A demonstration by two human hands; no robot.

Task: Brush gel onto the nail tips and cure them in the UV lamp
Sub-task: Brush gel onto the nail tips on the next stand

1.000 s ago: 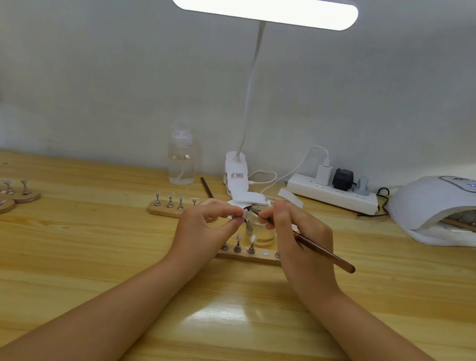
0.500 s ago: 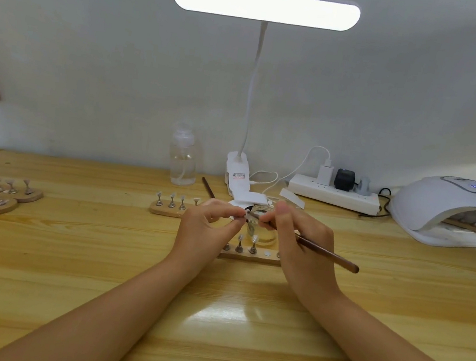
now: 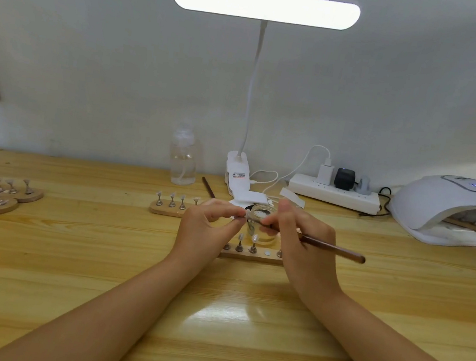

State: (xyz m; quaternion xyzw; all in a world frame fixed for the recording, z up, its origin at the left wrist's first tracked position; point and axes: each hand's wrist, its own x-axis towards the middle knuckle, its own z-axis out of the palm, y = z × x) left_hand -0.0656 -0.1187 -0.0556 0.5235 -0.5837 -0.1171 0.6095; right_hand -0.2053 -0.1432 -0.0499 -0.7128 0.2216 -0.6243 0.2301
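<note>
The clip base of the desk lamp [image 3: 238, 174] bears a small white label with red and dark print, too small to read; the UV lamp [image 3: 453, 207], far right of the glass jar [image 3: 261, 223], shows a lit blue display whose digits blur. Just in front of the jar's rim, the left hand [image 3: 205, 230] pinches a nail tip [image 3: 241, 215] on its stand between thumb and forefinger, while the right hand [image 3: 304, 244] grips a brown brush [image 3: 331, 248] whose bristle end meets that tip. Compared with half a second ago, both hands stay in nearly the same place and the brush handle sits slightly lower. A wooden holder strip [image 3: 251, 254] lies on the worktop [image 3: 96, 267] directly in front of the jar.
</note>
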